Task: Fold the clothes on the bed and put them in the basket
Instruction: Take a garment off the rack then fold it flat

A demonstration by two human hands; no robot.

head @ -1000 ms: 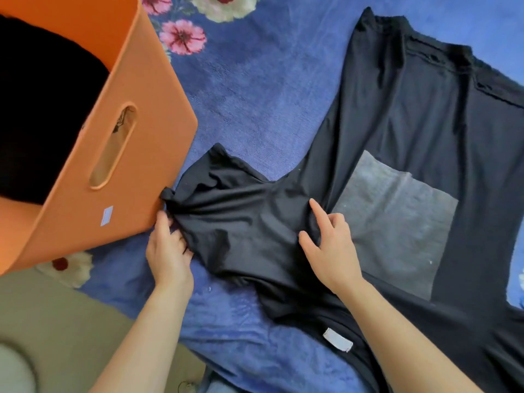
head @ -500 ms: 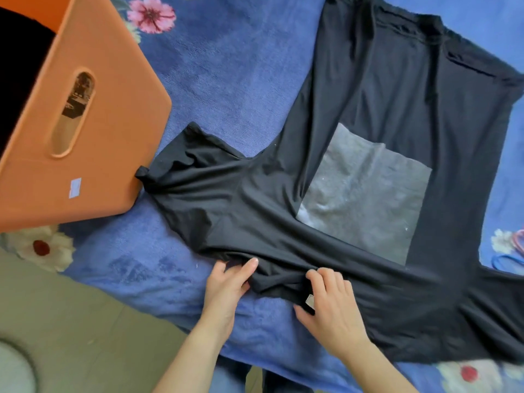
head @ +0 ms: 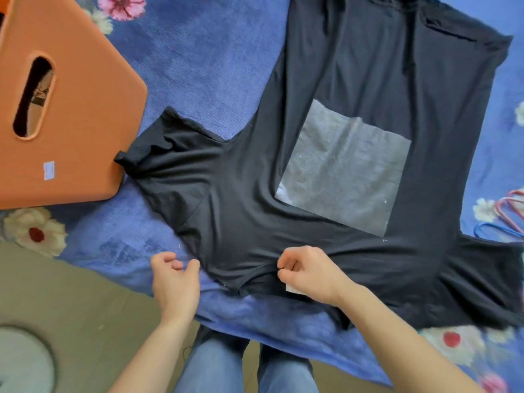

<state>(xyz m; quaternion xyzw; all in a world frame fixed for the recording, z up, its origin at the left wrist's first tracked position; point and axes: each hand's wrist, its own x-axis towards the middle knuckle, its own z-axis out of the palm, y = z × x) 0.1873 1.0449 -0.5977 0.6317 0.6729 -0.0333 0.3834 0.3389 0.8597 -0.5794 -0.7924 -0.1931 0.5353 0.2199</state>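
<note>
A black T-shirt [head: 354, 66] with a grey square patch [head: 344, 168] lies spread flat on the blue floral bedspread [head: 198, 52], collar toward me. Its left sleeve [head: 164, 154] touches the orange basket [head: 85, 109], which stands at the upper left with dark clothing showing through its handle slot. My right hand [head: 309, 275] is curled at the collar and pinches the fabric beside a white label. My left hand [head: 174, 280] hovers just off the shirt's shoulder edge, fingers loosely curled around nothing.
Pink and blue hangers [head: 507, 219] lie on the bedspread at the right edge. The bed's near edge runs below my hands, with tan floor [head: 85, 302] beyond it, a pale round object [head: 19, 364] at the lower left and my jeans-clad legs.
Both hands moved from the left sleeve area to the collar edge. The left hand has come off the shirt's edge, and the right hand has curled onto the collar. The shirt lies smoother.
</note>
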